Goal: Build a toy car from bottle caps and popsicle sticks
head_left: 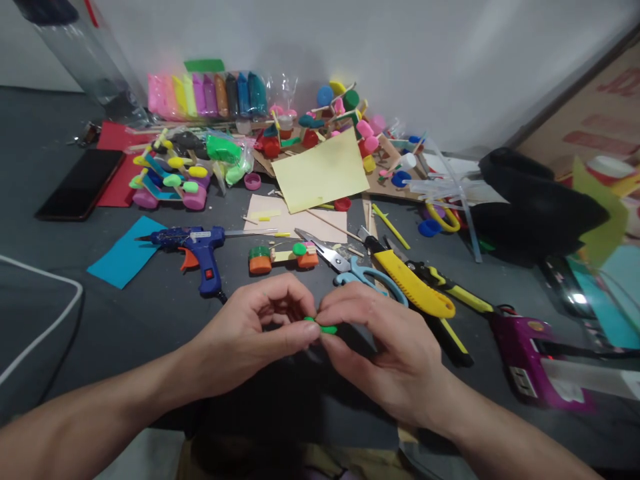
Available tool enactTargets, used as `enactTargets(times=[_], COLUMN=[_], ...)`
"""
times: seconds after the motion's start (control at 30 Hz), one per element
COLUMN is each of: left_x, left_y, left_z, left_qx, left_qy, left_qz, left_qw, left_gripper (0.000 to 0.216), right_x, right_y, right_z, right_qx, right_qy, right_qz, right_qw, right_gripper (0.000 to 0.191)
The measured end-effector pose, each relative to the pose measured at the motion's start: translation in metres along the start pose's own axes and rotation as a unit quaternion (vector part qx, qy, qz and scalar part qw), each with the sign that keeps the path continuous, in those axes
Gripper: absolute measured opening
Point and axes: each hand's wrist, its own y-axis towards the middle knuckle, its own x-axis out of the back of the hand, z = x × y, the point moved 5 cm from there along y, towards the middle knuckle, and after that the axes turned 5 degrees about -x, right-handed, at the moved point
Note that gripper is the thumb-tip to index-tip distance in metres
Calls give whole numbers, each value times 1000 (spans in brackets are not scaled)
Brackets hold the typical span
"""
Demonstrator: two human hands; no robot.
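Note:
A small piece of green modelling clay point(329, 329) is pinched between the fingertips of both hands, close to the table's front edge. My left hand point(265, 320) grips its left end with thumb and forefinger. On the other end, my right hand point(385, 333) closes thumb and fingers. Just beyond the hands lies a small stick model with orange and green wheels point(285, 256) and a green blob on top. Light-blue-handled scissors point(367, 272) lie right behind my right hand, partly covered by it.
A blue glue gun point(203, 247) lies left on blue paper point(120, 257). To the right are a yellow cutter point(415, 280) and a purple device point(535, 360). Finished-looking clay models point(173, 180), coloured clay packs point(210, 93), yellow paper point(320, 170) and a phone point(80, 183) stretch along the back.

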Motion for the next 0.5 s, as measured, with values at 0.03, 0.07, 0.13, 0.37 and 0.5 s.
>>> enactTargets(times=[0.03,0.07,0.13,0.37,0.5], left_x=[0,0,1,1,0], left_y=[0,-1,-2,1,1], left_z=[0,0,0,-3,1], left_qx=[2,3,5,-12,20], left_qy=[-9,-18,-30,-13,-37], left_qz=[4,7,5,-10,-1], left_qw=[1000,1000,1000,1000,999], left_gripper=[19,18,16,13,12], right_x=[0,0,1,0,0], right_y=[0,0,0,1,1], right_z=[-1,-1,-3,-3,-3], right_qx=[-4,-7,-14,-8,-5], right_qy=[16,29,36,-5,-25], right_qz=[-9,-17,-29,-10,-11], right_qw=[1000,999,999,1000,1000], right_gripper=[17,18,19,13,17])
